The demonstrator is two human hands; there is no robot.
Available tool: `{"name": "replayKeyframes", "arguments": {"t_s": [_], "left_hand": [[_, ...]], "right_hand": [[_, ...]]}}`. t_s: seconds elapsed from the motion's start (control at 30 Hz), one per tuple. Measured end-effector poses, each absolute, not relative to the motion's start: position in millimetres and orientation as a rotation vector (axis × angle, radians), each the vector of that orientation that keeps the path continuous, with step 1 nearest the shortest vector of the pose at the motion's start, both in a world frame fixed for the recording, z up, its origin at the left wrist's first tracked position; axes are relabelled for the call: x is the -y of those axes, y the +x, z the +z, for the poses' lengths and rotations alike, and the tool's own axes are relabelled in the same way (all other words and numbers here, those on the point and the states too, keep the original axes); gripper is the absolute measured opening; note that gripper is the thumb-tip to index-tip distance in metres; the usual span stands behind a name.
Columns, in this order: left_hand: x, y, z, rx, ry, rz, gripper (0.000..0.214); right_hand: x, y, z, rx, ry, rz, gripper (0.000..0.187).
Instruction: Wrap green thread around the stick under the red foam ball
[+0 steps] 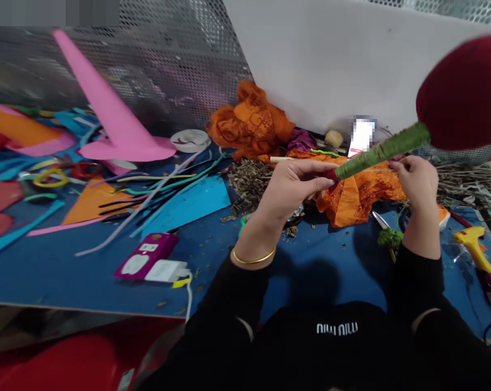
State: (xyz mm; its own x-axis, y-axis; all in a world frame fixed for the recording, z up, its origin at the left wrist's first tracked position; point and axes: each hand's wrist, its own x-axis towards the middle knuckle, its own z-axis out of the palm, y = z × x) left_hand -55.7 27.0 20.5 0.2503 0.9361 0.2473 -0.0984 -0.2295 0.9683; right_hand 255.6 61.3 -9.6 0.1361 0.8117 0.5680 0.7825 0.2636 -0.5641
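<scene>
My left hand [294, 184] is closed around the lower end of a green wrapped stem [382, 151]. The stem slants up to the right and ends in a large dark red flower head [465, 92], blurred and close to the camera. My right hand [417, 178] is closed just behind the stem, fingers pinched near it; what it pinches is hidden. A gold bangle circles my left wrist. Both hands hover over crumpled orange fabric [359, 193] on the blue table [86, 277].
A pink paper cone [115, 117], coloured paper sheets and pipe cleaners fill the left. A purple power strip [145, 256] lies near the front edge. A yellow glue gun [476, 247], scissors [382, 221], green yarn [390, 237], dried plant bits and a tape roll [190, 139] surround the hands.
</scene>
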Motion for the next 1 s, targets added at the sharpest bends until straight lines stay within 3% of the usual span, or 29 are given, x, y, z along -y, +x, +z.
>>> {"name": "replayKeyframes", "arguments": {"t_s": [0.1, 0.33, 0.47, 0.6, 0.77, 1.0], "left_hand": [[-25.1, -54.7, 20.8, -0.78, 1.272, 1.202, 0.033], [-26.0, -51.2, 23.9, -0.693, 1.092, 1.154, 0.036], [-26.9, -49.1, 23.6, -0.714, 1.063, 1.143, 0.038], [-32.2, -48.2, 17.0, -0.74, 1.034, 1.118, 0.038], [-38.1, -40.3, 6.4, -0.703, 1.074, 1.061, 0.042], [-38.3, -37.8, 9.0, -0.735, 1.073, 1.031, 0.038]], "right_hand": [[-48.1, 212.1, -2.2, 1.616, -1.367, 0.055, 0.024], [-21.8, 133.3, -5.2, 1.725, -0.689, 0.833, 0.051], [-12.4, 137.7, 4.0, 1.789, -0.89, 0.677, 0.032], [-3.0, 142.1, 13.3, 1.634, -0.808, 0.309, 0.032], [-6.7, 123.4, 2.3, 1.488, -0.505, 0.585, 0.041], [-13.4, 114.8, 0.6, 1.277, -0.53, 0.679, 0.045]]}}
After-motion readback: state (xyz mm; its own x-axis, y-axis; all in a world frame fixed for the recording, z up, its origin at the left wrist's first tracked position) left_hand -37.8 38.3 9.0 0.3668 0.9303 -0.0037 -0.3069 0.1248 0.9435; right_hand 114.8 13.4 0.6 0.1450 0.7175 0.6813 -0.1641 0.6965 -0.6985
